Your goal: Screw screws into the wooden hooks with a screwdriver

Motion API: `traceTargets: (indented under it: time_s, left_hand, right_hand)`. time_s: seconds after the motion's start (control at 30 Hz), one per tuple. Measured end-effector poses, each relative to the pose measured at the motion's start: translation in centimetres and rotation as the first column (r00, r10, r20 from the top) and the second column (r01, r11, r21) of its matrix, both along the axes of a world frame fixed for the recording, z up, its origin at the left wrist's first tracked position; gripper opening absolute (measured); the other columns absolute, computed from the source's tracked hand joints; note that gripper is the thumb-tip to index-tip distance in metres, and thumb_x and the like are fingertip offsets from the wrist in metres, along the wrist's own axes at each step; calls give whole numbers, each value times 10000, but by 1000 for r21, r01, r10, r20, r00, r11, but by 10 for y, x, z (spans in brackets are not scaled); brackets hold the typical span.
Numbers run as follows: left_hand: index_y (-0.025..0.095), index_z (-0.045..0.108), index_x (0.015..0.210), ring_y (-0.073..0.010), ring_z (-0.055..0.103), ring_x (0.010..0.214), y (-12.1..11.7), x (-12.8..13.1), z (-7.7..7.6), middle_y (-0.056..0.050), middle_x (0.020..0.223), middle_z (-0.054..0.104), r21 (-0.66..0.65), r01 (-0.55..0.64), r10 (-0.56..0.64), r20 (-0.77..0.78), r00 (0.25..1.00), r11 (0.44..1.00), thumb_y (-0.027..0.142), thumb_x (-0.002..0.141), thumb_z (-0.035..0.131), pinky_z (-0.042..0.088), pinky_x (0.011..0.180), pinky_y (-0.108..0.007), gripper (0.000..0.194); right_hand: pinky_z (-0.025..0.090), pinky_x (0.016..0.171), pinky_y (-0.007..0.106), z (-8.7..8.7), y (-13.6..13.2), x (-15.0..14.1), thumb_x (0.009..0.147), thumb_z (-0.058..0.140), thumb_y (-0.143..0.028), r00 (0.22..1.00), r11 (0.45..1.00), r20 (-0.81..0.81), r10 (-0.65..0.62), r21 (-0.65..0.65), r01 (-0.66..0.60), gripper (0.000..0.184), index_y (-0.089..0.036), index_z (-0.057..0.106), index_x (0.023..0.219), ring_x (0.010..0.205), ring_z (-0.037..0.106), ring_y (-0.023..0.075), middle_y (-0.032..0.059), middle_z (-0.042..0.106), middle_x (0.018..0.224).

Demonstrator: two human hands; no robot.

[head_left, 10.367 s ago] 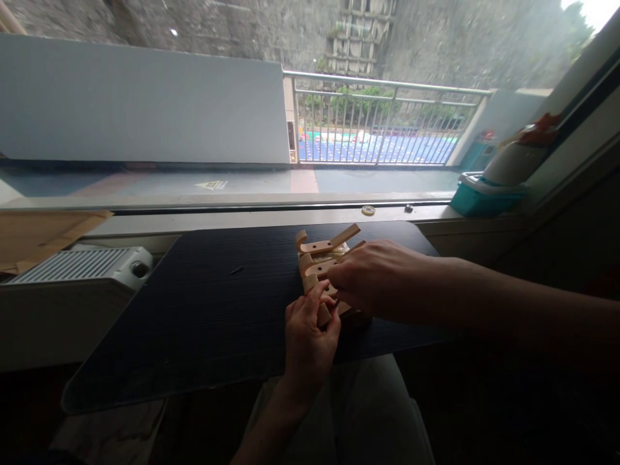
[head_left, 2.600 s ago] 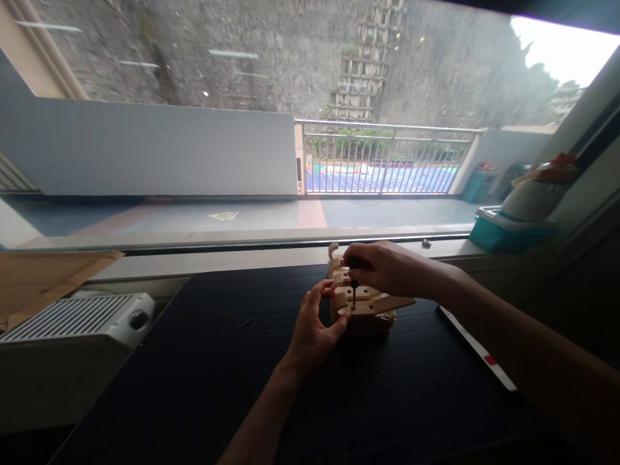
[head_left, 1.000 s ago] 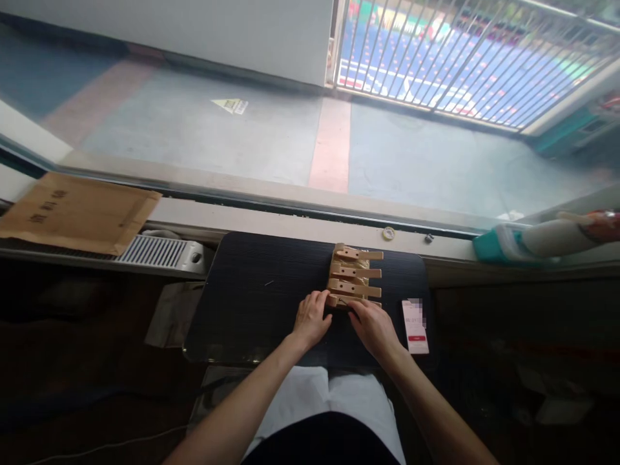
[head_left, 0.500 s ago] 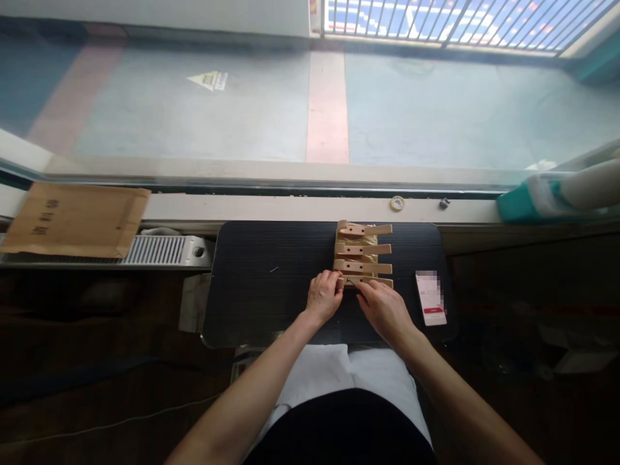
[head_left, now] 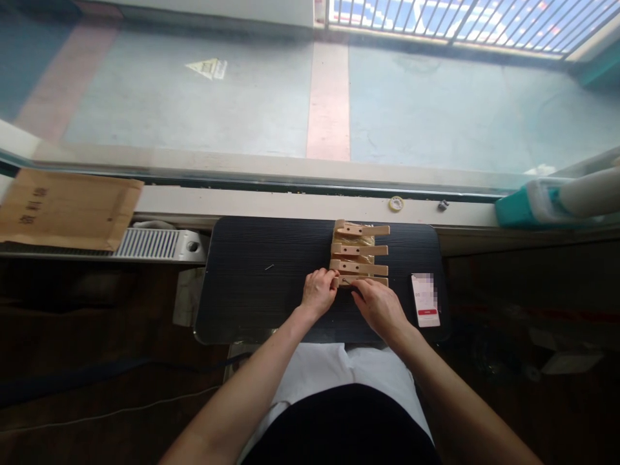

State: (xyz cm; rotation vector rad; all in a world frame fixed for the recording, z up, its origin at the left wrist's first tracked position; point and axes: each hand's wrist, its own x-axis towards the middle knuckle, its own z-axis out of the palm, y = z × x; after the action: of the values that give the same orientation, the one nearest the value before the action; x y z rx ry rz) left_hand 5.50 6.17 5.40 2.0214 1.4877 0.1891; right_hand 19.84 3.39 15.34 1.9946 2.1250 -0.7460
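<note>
Several light wooden pieces (head_left: 361, 250), each with dark holes and a narrow right end, lie in parallel rows across a block wrapped in shiny brownish film (head_left: 368, 239). At the nearest wooden piece (head_left: 371, 280), my left hand (head_left: 320, 294) is closed around its left end. My right hand (head_left: 380, 302) is pinched just right of that piece's left hole, on a thin dark rod (head_left: 347, 282) that reaches to the hole. The rod's kind is too small to make out. My fingertips are partly hidden.
The black table (head_left: 252, 297) carries a small screw-like pin (head_left: 269, 267) on the left and a phone (head_left: 425, 300) on the right. A tape roll (head_left: 396, 204) sits on the windowsill. Left is a brown paper envelope (head_left: 72, 206) over the radiator (head_left: 150, 244); right, a teal bin (head_left: 518, 205).
The view has shifted slightly. Both hands stay at the nearest wooden piece, with only a small change at the right fingers.
</note>
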Motion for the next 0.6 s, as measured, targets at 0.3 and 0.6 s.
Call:
traceTargets:
  time_s: [0.3,0.6]
  left_hand:
    - [204,543,1037,-216,560,968,-6,-3,-4,-53,970,600,-62,-43,47,68,997,997,151,774,525,423,859,-341,268]
    - [190,461,1117,-210,570,991,-13,-11,-29,-68,1056,554,-177,-204,228,128,965,963,218,709,618,460,871,-328,438]
  right_hand:
    - [422,760,257,-2,1,-2,885,442,-271,998,998,-1,-63,-4,63,222,-206,620,1001,907,620,174,50,680,1016]
    - [426,717,257,-3,1,3,879,444,-273,998,998,-6,-67,21,67,223,-216,629,991,882,626,172,40,685,1019]
